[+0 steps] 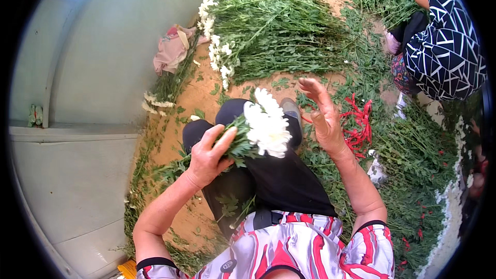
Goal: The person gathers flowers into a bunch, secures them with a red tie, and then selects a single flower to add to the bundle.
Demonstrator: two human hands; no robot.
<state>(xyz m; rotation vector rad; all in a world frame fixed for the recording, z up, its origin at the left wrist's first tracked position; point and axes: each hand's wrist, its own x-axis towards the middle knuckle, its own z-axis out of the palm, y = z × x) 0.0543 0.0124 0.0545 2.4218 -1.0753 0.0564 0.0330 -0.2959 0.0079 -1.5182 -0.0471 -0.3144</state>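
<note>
A bunch of white chrysanthemums [268,124] lies across my lap, its blooms pointing right and its leafy stems running to the left. My left hand [209,155] is wrapped round the stems just behind the flower heads. To the right of the blooms my right hand [323,116] is raised with its fingers apart, touching nothing. Close beyond that hand, a tangle of red ties [357,126] rests on the green cuttings. The lower ends of the stems are partly hidden behind my left hand and forearm.
A large heap of white-flowered stems [284,36] lies ahead. Loose leaves and stems [413,175] cover the floor at right. A person in a black-and-white patterned top [444,46] bends at the upper right. A pink cloth [172,51] lies by the pale wall [103,72] at left.
</note>
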